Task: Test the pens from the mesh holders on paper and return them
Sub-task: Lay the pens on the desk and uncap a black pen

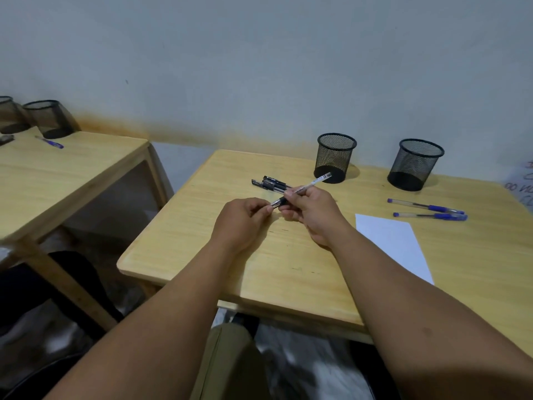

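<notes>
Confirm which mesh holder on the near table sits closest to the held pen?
The left mesh holder: the pen in the right hand points its end at that holder's base. The right mesh holder stands further off, beyond the blue pens.

Over the wooden table (202,241), the right hand (313,210) holds a black pen (302,189) by its barrel while the left hand (245,219) pinches its cap end. Two mesh holders (336,157) stand behind (both look empty), black pens (269,183) just beyond the hands, blue pens (427,211) beside the paper (395,241).

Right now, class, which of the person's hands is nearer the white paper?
Right. The right hand holds a pen just left of the white paper; the left hand lies beyond it, farther left.
</notes>
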